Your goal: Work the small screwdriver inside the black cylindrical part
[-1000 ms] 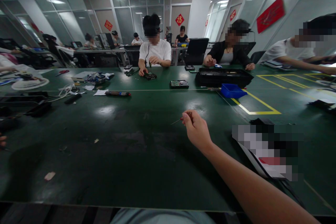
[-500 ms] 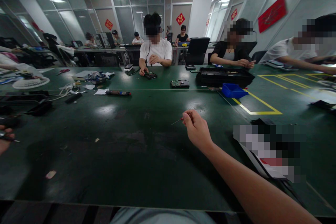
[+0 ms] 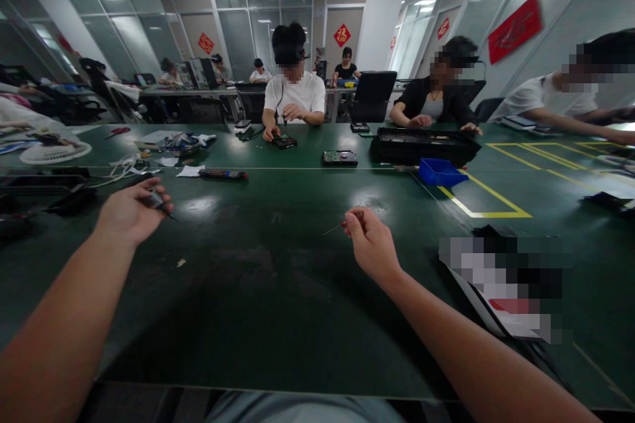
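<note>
My left hand [image 3: 129, 211] is raised over the left part of the green table [image 3: 258, 330], its fingers closed around a dark, slim tool [image 3: 157, 201] with a narrow tip pointing down and to the right. The exact kind of that tool cannot be made out. Over the middle of the table, my right hand [image 3: 372, 241] grips a small screwdriver [image 3: 343, 225] with a reddish handle, partly hidden by the fingers. Its thin shaft points left and slightly down, touching nothing visible. A hard drive [image 3: 340, 157] lies beyond my right hand. A dark cylindrical tool [image 3: 223, 174] lies beyond my left.
A blue bin [image 3: 441, 172] and a long black tray [image 3: 426, 144] stand at the right back. Several cables and papers [image 3: 191, 171] lie at the left back. A co-worker [image 3: 294, 96] handles another hard drive [image 3: 284, 142] across the table. A partly blurred flat object [image 3: 479, 294] lies right of me.
My left hand has come in from the left edge, moving right and forward with the dark tool. My right hand stays in place with the screwdriver. The black-sleeved co-worker's hands have moved apart.
</note>
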